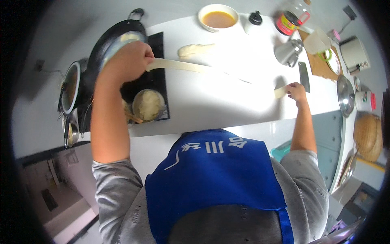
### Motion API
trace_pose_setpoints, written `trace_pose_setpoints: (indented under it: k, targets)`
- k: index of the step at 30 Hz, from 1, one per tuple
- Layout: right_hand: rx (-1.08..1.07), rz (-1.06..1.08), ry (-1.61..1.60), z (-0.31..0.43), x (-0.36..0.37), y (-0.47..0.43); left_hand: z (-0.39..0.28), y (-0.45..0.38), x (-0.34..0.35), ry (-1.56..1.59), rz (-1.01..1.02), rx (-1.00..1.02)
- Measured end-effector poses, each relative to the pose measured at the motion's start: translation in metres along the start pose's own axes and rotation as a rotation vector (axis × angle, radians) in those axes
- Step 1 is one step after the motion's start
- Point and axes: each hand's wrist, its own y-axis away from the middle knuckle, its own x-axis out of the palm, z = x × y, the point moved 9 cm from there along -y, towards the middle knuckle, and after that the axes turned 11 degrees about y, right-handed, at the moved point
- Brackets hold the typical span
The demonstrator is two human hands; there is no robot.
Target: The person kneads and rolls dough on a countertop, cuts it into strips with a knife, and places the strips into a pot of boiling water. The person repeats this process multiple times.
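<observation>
A long, flat strip of dough stretches above the white counter between my two hands, its middle washed out by glare. My left hand grips one end over the black cooktop, close to the wok. The other end is pinched in the fingers of my right hand, near a cleaver blade. Behind the strip lies a thicker piece of dough. A bowl of pale dough sits on the cooktop, below my left hand in the view.
At the back stand a bowl of orange-brown liquid, a black-capped bottle and a red-labelled jar. A steel kettle and a metal lid are on the right. A white-rimmed pot stands far left.
</observation>
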Motion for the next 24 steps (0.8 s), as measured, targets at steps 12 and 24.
trace_pose_setpoints:
  k: [12,24]
  targets:
    - [-0.621,0.276,-0.407,0.354,-0.064,0.080,0.186,0.089,-0.177,0.461,-0.086,-0.244]
    - [-0.767,0.385,-0.085,0.622,0.145,0.134,0.339,-0.004,-0.102,-0.313,-0.168,-0.441]
